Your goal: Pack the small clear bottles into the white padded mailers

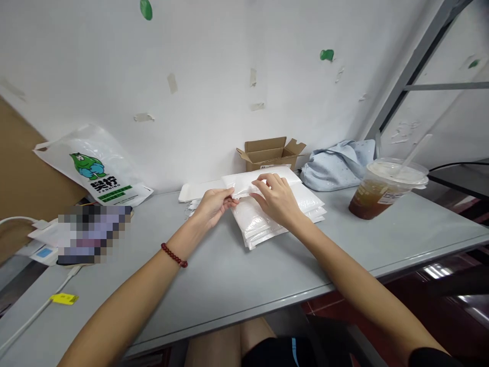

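Observation:
A stack of white padded mailers (254, 221) lies on the grey table, its lower edges fanned unevenly. The top mailer (240, 181) has its flap side raised toward the wall. My left hand (214, 206) pinches the left edge of this mailer between thumb and fingers; a dark red bead bracelet (173, 255) circles that wrist. Over the middle of the stack, my right hand (277, 199) has curved fingers, with a gap between thumb and index fingertip close to the flap. Nothing can be made out in that gap.
Behind the stack stand an open cardboard box (267, 153) and a light blue cloth bundle (336, 165). A drink cup (385, 188) with a straw is at the right. On the left are a printed plastic bag (95, 168), a blurred-out phone-like object (93, 234) and a white cable (30, 318).

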The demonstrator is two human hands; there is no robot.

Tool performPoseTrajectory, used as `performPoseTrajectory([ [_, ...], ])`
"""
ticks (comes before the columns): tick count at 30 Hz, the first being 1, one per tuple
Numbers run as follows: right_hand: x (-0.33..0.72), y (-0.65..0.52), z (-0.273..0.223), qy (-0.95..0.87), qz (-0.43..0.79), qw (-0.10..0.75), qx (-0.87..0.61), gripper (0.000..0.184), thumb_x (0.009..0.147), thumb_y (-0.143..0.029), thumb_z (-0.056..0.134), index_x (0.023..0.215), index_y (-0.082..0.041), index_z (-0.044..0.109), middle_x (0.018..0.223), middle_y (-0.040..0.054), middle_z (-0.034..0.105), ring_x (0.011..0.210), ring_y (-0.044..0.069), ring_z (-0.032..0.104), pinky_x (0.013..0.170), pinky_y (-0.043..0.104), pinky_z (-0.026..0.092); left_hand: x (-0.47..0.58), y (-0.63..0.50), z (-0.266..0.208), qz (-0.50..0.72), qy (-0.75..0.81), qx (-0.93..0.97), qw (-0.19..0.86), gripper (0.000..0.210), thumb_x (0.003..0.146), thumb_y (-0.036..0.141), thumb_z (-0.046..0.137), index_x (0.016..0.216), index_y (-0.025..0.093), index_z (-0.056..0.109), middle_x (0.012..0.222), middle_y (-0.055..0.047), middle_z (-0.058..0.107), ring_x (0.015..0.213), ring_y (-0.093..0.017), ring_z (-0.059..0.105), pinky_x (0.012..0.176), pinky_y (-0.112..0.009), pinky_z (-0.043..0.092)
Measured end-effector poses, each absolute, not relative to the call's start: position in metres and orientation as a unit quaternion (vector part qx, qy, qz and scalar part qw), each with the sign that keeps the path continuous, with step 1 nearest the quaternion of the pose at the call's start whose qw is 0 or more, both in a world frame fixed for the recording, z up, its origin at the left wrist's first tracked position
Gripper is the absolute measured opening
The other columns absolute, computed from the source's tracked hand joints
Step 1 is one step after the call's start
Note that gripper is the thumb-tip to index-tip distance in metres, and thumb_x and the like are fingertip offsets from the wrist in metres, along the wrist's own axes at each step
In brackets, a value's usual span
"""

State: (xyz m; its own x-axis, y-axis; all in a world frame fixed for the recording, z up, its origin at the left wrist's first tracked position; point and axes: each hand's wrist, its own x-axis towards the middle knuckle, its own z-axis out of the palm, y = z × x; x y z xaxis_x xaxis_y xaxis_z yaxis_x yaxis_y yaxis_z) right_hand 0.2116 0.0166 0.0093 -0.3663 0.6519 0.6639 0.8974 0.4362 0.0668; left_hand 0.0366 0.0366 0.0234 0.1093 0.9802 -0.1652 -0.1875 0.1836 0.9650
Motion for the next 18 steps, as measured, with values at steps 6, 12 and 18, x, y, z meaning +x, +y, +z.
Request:
performPoseTrajectory([
  [6,0.218,0.021,0.008,-0.787,-0.163,0.201,-0.560,0.024,0.091,-0.022,0.046,0.111,-0.018,0.059,0.119,0.0146,0.054,0.086,0.022,0.056,0.074,0.032,0.038,0.036,0.037,0.024,0.478,0.490,0.406,0.605,0.020,0.084,0.017,0.058,0.069,0.004,0.062,0.061,-0.011,0.065,0.057,-0.013,0.064,0.057,-0.019,0.053],
  [12,0.221,0.022,0.008,-0.787,-0.154,0.175,-0.572,0.031,0.089,-0.015,0.044,0.117,-0.020,0.057,0.119,0.0133,0.054,0.096,0.025,0.056,0.077,0.033,0.038,-0.004,0.045,0.021,0.485,0.551,0.427,0.529,0.016,0.082,0.015,0.054,0.070,0.008,0.062,0.063,-0.008,0.066,0.049,-0.010,0.059,0.047,-0.019,0.047],
  [18,0.222,0.021,0.012,-0.758,-0.176,0.159,-0.608,0.037,0.086,-0.009,0.043,0.119,-0.019,0.056,0.117,0.0151,0.055,0.078,0.022,0.061,0.067,0.033,0.039,-0.057,0.077,0.009,0.332,0.666,0.647,0.164,0.012,0.072,0.022,0.056,0.071,0.015,0.065,0.074,-0.007,0.069,0.062,-0.016,0.060,0.054,-0.024,0.043],
])
